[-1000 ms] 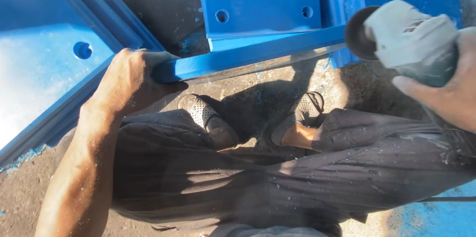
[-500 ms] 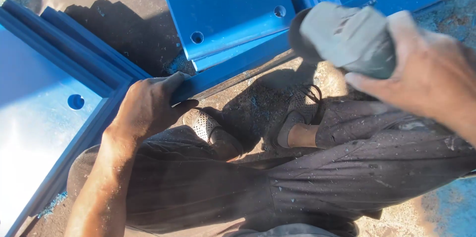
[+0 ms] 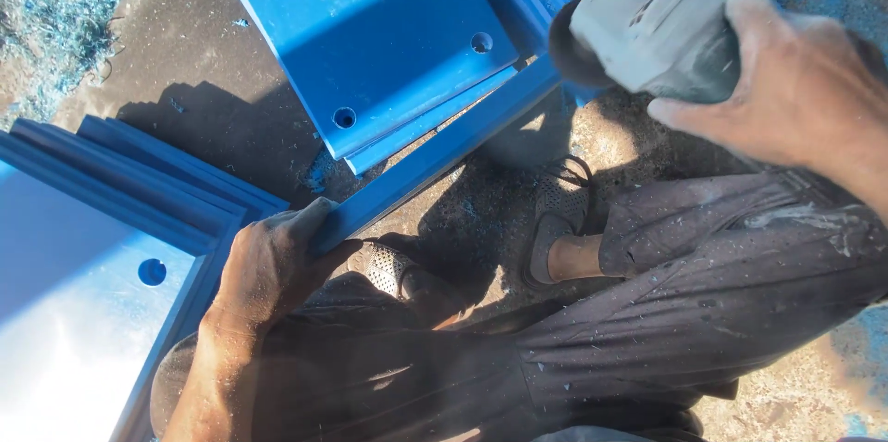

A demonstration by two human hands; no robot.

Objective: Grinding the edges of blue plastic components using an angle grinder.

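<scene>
1. The left hand [image 3: 268,266] clamps the near end of a long blue bar [image 3: 435,157]; the fingers curl over its top edge and the thumb presses against its side.
2. The blue bar runs diagonally from the left hand up and to the right, ending under the disc of the grinder. It lies on the ground, just in front of the person's feet.
3. The right hand [image 3: 786,91] is closed around the body of a grey angle grinder [image 3: 647,35], with the fingers wrapped over the housing from above.
4. The dark disc of the grinder sits at the far end of the blue bar. Whether the disc touches the bar cannot be told.
5. A blue plate [image 3: 370,35] with two round holes lies just beyond the bar, resting on another blue sheet whose edge shows below it.
6. A stack of blue panels [image 3: 83,248] lies to the left, one with a round hole, its face lit bright by the sun. The left hand's knuckles are just beside the edge of this stack.
7. The person squats in dark trousers [image 3: 647,313] flecked with blue dust, wearing mesh shoes [image 3: 555,220].
8. Blue shavings [image 3: 55,17] cover the ground at the upper left, beside a dark mat [image 3: 203,81].
</scene>
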